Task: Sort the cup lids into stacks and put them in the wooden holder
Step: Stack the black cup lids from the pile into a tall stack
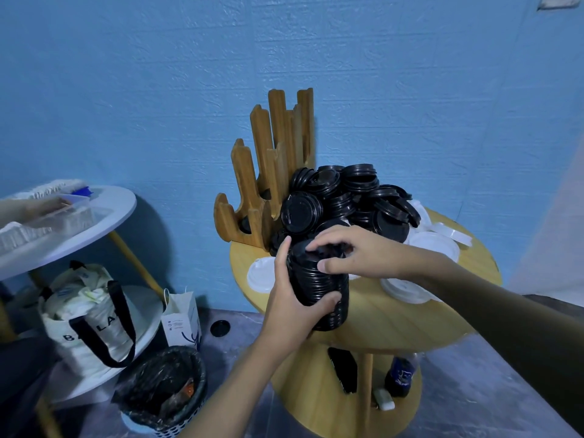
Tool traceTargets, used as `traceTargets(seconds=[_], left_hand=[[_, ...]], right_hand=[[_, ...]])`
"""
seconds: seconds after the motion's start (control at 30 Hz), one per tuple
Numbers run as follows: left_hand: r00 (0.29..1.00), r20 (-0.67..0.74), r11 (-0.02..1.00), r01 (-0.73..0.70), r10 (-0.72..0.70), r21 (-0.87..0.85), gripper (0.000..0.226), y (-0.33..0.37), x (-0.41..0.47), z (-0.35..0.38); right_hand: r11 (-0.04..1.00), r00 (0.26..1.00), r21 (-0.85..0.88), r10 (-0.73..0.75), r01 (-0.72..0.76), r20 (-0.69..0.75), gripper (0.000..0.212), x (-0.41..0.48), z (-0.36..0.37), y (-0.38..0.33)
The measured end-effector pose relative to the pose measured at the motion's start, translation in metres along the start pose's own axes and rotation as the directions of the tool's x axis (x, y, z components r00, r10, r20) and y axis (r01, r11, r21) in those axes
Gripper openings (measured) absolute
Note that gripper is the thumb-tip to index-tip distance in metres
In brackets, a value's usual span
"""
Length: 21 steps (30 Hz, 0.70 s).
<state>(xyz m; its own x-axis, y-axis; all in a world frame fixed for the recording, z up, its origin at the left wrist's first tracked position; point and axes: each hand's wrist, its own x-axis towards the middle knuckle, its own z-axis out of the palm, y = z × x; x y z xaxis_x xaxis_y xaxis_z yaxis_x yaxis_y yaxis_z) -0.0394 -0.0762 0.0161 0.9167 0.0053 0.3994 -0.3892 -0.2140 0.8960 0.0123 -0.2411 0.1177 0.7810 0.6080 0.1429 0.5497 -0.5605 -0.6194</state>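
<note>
A tall stack of black lids (pixel 317 289) stands at the front of the round wooden table (pixel 395 317). My left hand (pixel 292 298) wraps around the stack's side from the left. My right hand (pixel 350 252) rests on its top, fingers curled over the uppermost lid. Behind them lies a big loose heap of black lids (pixel 344 197). White lids (pixel 434 248) lie to the right of the heap, and one white lid (pixel 260 275) sits at the left edge. The wooden holder (pixel 268 172) stands at the table's back left, its slots mostly hidden.
Under the table, a lower shelf holds a phone (pixel 343 369) and a dark bottle (pixel 401 374). A black lid (pixel 220 327) lies on the floor. A bin (pixel 164 393), a tote bag (pixel 88 314) and a white side table (pixel 72 229) stand to the left.
</note>
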Motion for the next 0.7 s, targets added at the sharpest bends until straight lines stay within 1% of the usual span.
traceTargets(seconds=[0.07,0.13,0.2,0.23,0.27,0.3,0.33,0.37,0.4,0.43,0.47,0.5,0.57,0.7], left_hand=[[1.000,0.018,1.000,-0.018,0.017,0.017,0.102,0.002,0.000,-0.004],[0.999,0.036,0.999,-0.031,0.029,0.044,0.087,0.002,0.000,-0.008],[0.998,0.046,0.997,-0.037,0.034,0.068,0.079,0.003,0.000,-0.013],[0.998,0.047,0.996,-0.041,0.038,0.078,0.078,0.003,0.001,-0.015],[0.998,0.045,0.995,-0.043,0.039,0.087,0.078,0.003,0.001,-0.017],[0.998,0.045,0.995,-0.041,0.037,0.090,0.078,0.002,0.001,-0.019],[0.998,0.046,0.995,-0.036,0.032,0.089,0.078,0.002,0.001,-0.020],[0.998,0.049,0.996,-0.029,0.025,0.086,0.078,0.003,0.001,-0.020],[0.998,0.053,0.996,-0.025,0.021,0.085,0.078,0.004,0.001,-0.020],[0.998,0.052,0.996,-0.024,0.019,0.088,0.077,0.005,0.001,-0.021],[0.999,0.048,0.995,-0.025,0.020,0.092,0.076,0.005,0.001,-0.022],[0.999,0.044,0.995,-0.024,0.020,0.094,0.076,0.005,0.001,-0.024],[0.999,0.039,0.995,-0.024,0.020,0.098,0.076,0.005,0.002,-0.027],[0.999,0.044,0.994,-0.029,0.024,0.103,0.076,0.006,0.003,-0.029]], right_hand=[[1.000,1.000,0.014,-0.015,0.015,-0.023,0.035,0.000,0.006,0.001],[0.999,0.999,0.019,-0.026,0.027,-0.036,0.034,0.000,0.011,0.005],[0.997,0.999,0.069,-0.029,0.032,-0.037,0.026,-0.001,0.011,0.007],[0.992,0.997,0.121,-0.021,0.030,-0.078,0.019,-0.002,0.009,0.009],[0.986,0.988,0.162,-0.003,0.029,-0.157,0.014,-0.002,0.008,0.011],[0.987,0.967,0.157,0.021,0.020,-0.254,0.014,-0.002,0.007,0.018],[0.996,0.941,0.094,0.044,-0.013,-0.336,0.015,-0.002,0.006,0.027],[0.997,0.923,-0.015,0.061,-0.072,-0.379,0.019,-0.001,0.006,0.036],[0.981,0.924,-0.138,0.073,-0.134,-0.375,0.028,0.000,0.007,0.045],[0.954,0.937,-0.243,0.085,-0.174,-0.338,0.038,0.002,0.009,0.053],[0.931,0.950,-0.309,0.098,-0.192,-0.297,0.046,0.003,0.011,0.058],[0.919,0.957,-0.344,0.101,-0.195,-0.273,0.053,0.005,0.013,0.061],[0.910,0.960,-0.372,0.085,-0.184,-0.268,0.059,0.010,0.017,0.063],[0.858,0.956,-0.481,0.037,-0.179,-0.290,0.058,0.019,0.025,0.065]])
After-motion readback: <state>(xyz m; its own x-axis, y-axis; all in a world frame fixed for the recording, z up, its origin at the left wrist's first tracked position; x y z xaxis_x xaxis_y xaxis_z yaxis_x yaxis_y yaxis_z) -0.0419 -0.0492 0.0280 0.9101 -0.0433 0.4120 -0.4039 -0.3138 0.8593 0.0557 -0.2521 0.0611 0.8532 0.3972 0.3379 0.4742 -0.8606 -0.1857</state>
